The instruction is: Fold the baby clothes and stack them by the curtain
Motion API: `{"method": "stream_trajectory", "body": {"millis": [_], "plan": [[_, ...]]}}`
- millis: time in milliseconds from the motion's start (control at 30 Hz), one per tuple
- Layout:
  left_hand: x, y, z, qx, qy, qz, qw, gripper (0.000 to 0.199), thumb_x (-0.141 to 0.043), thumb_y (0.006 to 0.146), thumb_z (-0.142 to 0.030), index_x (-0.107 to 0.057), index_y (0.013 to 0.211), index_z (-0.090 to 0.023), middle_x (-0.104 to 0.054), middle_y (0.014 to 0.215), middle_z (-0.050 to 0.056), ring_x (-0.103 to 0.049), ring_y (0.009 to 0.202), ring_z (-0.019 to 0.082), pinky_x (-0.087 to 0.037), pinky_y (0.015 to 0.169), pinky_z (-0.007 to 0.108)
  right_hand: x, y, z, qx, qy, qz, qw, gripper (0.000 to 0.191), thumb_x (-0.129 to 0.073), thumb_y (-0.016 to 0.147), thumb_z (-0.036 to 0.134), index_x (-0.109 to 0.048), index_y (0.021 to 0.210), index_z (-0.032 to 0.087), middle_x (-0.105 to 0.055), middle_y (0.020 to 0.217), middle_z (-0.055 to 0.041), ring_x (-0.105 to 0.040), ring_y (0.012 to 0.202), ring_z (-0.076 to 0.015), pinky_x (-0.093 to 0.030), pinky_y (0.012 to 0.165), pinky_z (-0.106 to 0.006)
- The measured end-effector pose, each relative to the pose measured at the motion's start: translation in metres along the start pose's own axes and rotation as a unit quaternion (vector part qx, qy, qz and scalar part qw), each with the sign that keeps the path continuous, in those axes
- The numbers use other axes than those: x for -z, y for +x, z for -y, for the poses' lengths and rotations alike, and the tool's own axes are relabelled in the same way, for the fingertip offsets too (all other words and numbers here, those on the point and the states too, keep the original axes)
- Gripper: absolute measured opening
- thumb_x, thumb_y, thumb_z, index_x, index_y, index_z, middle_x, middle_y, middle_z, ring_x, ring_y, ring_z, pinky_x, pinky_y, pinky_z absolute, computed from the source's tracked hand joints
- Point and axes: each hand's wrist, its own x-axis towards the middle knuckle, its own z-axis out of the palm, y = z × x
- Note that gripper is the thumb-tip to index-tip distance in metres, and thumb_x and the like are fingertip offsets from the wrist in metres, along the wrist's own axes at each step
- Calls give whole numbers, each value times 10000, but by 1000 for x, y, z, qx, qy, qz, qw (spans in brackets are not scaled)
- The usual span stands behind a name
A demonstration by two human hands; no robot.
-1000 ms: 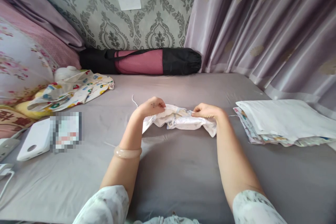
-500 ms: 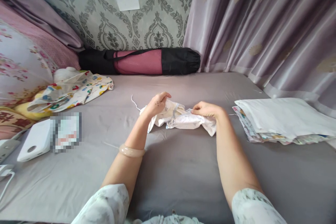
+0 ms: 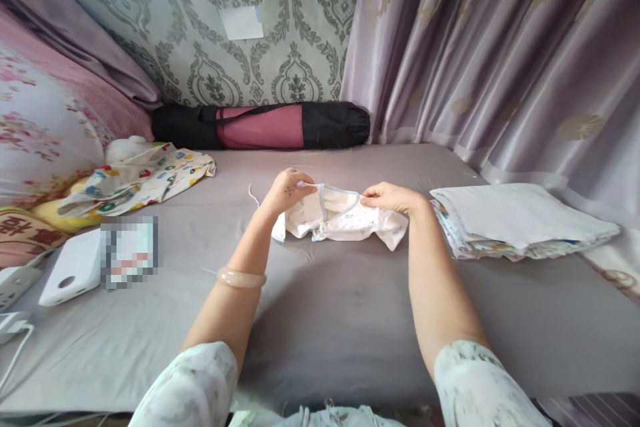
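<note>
A small white printed baby garment [image 3: 345, 220] with a grey-edged neckline lies across the grey sheet in front of me. My left hand [image 3: 290, 192] pinches its upper edge left of the neckline. On the neckline's other side, my right hand [image 3: 393, 199] grips the same edge between thumb and fingers. The garment's short sleeves hang down at both ends, and a thin white tie sticks out behind my left hand.
To the right lies a stack of folded cloths [image 3: 520, 217]. A rolled mat in a black and pink bag [image 3: 260, 127] rests against the wall. At left are a patterned cloth [image 3: 160, 177], a white power bank [image 3: 75, 270], a blurred item and a power strip [image 3: 17, 287].
My hands have moved slightly apart, the left one leftward. The garment's top edge is now stretched out and its neckline shows open. The whole view has shifted a little.
</note>
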Motion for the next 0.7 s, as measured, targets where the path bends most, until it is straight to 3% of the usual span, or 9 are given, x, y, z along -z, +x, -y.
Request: {"method": "stream_trajectory", "body": {"millis": [167,300,500,700], "plan": [[33,-11,-4,50,-90,-42,994,337,-684,716,-474,-725,851,-168,-624,726,22,-538,640,145,-396,579,239,15,-17,31,35,-32,-5,999,327,-719,680,432,-745,891,183,-716,849,-22,-608,793,-180,-445,694,-257],[62,-22,-11,55,-111,-71,990,348,-694,696,-489,-702,801,-157,-591,639,0,-501,574,119,-355,525,223,22,-30,59,74,-52,-57,994,282,-728,662,429,-745,808,189,-699,776,-9,-593,744,-168,-434,665,-258],[111,-29,-27,20,-29,-122,992,275,-666,709,-402,-690,832,-157,-586,662,-1,-490,614,116,-375,550,217,26,-40,100,145,-104,-165,970,293,-724,695,451,-725,790,174,-669,736,-10,-581,725,-160,-431,652,-269],[156,-39,-56,-11,148,-199,969,424,-569,815,-428,-662,940,-34,-492,712,-47,-430,726,37,-322,738,200,32,-43,135,234,-178,-291,911,285,-685,806,422,-712,874,147,-656,824,-38,-593,856,-192,-440,799,-346]]}}
